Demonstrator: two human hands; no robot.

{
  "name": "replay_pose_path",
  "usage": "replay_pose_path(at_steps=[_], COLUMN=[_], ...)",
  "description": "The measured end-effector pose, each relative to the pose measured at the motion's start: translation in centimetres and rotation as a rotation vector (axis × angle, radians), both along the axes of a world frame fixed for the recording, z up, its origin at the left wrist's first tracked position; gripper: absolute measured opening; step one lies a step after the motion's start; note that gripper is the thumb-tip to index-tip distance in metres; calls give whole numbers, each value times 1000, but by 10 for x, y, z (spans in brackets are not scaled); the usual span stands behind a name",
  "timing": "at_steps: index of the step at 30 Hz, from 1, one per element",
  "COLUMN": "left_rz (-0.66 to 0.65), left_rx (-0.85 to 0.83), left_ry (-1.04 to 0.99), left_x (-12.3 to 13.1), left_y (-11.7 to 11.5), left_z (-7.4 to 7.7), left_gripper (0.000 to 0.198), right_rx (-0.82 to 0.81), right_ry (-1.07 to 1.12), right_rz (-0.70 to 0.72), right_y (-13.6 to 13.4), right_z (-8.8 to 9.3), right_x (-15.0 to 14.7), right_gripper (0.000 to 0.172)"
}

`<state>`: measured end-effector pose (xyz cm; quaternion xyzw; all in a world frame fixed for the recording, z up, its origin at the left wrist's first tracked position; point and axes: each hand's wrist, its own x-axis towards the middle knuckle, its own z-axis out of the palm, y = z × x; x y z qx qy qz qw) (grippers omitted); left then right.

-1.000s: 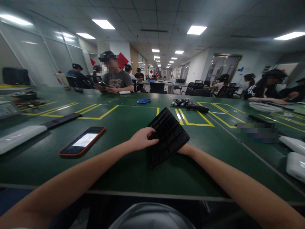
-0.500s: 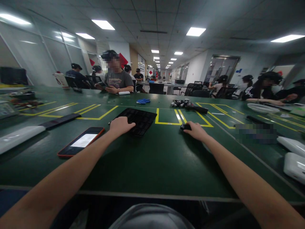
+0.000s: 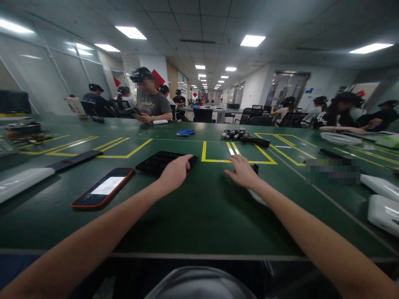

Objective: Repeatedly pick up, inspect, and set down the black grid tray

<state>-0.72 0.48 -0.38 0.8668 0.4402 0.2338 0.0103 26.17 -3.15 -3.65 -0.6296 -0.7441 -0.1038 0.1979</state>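
Now | step, I judge: handling the black tray (image 3: 154, 161), flat on the worktop (image 3: 193, 224) | my left hand (image 3: 174, 171) half-curled over it, grip unclear | my right hand (image 3: 245, 171) spread, seemingly empty, beside a small black object (image 3: 255, 168) | lifting calls for closing

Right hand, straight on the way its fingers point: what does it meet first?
Yellow tape on the table, just ahead of the right hand. It looks flat; depth is unclear, so the hand may pass over.

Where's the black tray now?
In the head view, the tray is left of center, right of the orange-edged phone and partly hidden by the left hand.
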Motion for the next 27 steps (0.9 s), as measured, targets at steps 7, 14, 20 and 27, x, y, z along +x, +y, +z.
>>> replay_pose_path(at_steps=[7,14,20,27], left_rz=[-285,-426,-821,-157], left_rx=[-55,102,179,184], left_ry=[215,194,281,435], left_x=[25,24,35,28], left_y=[-13,-32,-77,-62], left_z=[-47,-34,-25,-16], left_gripper=[44,36,28,26], right_rx=[-292,-72,-164,-233], right_ry=[27,-42,-127,-107], right_rz=[262,143,-237,-242], right_y=[-21,-3,11,16], right_z=[-19,0,-5,-12], right_x=[-57,-10,48,53], right_gripper=[56,47,46,47])
